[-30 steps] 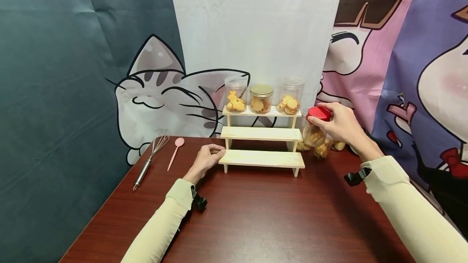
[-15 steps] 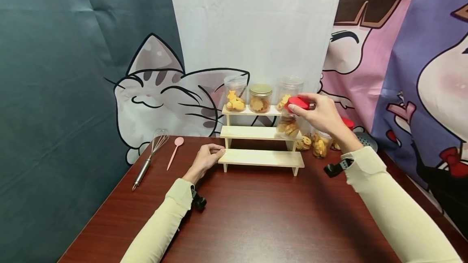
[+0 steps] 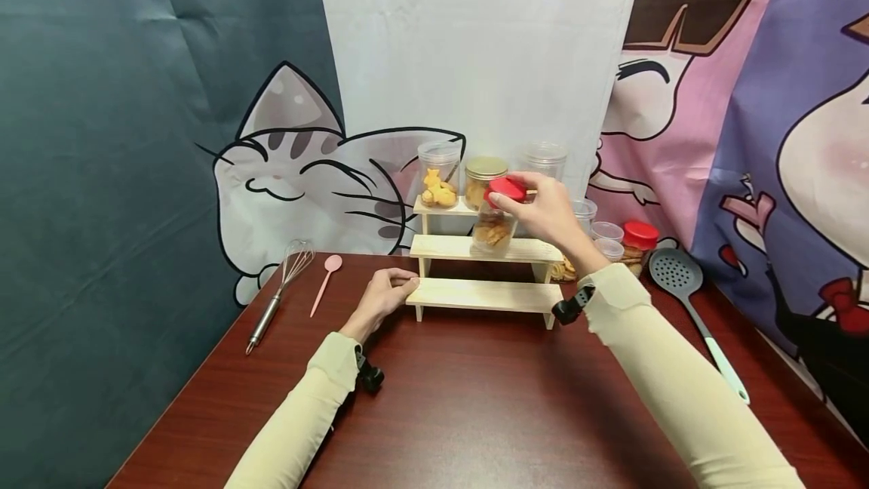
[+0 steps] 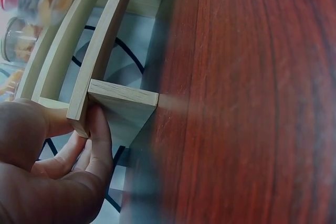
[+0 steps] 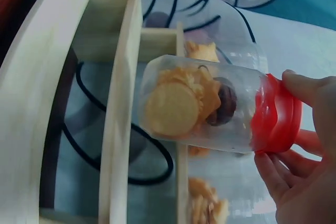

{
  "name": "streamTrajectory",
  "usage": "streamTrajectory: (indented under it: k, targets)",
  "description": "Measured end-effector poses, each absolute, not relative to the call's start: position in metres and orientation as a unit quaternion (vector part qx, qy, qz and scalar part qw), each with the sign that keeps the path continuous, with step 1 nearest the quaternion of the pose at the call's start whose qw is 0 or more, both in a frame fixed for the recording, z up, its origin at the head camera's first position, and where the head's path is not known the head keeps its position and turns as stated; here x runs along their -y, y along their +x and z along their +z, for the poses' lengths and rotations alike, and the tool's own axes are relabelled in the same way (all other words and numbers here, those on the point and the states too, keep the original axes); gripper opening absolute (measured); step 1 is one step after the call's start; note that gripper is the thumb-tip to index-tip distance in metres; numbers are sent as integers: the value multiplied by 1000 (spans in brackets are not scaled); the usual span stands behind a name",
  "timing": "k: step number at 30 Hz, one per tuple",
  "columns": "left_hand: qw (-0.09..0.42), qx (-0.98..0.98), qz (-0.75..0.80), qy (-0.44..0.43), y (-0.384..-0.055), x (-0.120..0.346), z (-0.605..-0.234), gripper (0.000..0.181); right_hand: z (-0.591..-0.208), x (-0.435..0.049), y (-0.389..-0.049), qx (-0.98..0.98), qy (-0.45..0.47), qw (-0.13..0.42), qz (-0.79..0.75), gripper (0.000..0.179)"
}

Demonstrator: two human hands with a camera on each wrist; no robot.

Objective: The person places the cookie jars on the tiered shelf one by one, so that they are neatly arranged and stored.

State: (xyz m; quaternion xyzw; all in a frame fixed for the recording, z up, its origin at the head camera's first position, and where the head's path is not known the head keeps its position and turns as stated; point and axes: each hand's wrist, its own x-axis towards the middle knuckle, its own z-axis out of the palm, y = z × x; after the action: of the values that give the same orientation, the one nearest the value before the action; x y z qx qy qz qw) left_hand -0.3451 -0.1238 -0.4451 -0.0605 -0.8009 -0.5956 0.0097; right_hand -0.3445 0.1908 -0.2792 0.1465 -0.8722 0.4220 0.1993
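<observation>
A clear jar of cookies [image 5: 181, 103] with a red lid [image 3: 506, 190] is gripped by its lid in my right hand [image 3: 546, 210]. In the head view it is over the middle shelf of a three-step wooden stand [image 3: 485, 294]; whether its base touches the shelf I cannot tell. My left hand [image 3: 382, 296] pinches the left end of the lowest shelf, thumb above and fingers below in the left wrist view [image 4: 63, 166]. On the top shelf are a clear jar [image 3: 439, 176], a gold-lidded jar [image 3: 485, 172] and another clear jar [image 3: 545, 157], partly hidden by my right hand.
Right of the stand are several clear jars [image 3: 606, 232] and a red-lidded jar [image 3: 638, 241], partly behind my right arm. A slotted turner [image 3: 677, 274] lies at the table's right side. A whisk [image 3: 271, 315] and a pink spoon [image 3: 326, 285] lie on the left.
My right hand has carried the red-lidded jar leftward from beside the stand to over the middle shelf. My left hand has stayed at the lowest shelf's end.
</observation>
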Motion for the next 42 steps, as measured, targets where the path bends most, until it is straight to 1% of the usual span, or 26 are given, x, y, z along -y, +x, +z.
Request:
streamTrajectory:
  k: [9,19,26,33,38,42]
  targets:
    - [14,806,-589,-61,-344,124,-444,26,-289,-148,-357,869,187,221,401,59]
    - [14,808,-586,-60,-343,123,-444,25,-301,-130,-365,864,196,252,388,53]
    - [16,809,-585,-58,-342,124,-444,25,-313,-129,-361,874,207,275,343,60]
    - [15,811,-581,-59,-343,124,-442,26,-319,-153,-343,863,222,291,348,65]
    - [12,811,-582,-63,-343,125,-441,27,-328,-192,-333,851,209,302,376,56]
    - [11,810,-583,-64,-344,125,-443,27,-340,-228,-327,847,173,309,396,49]
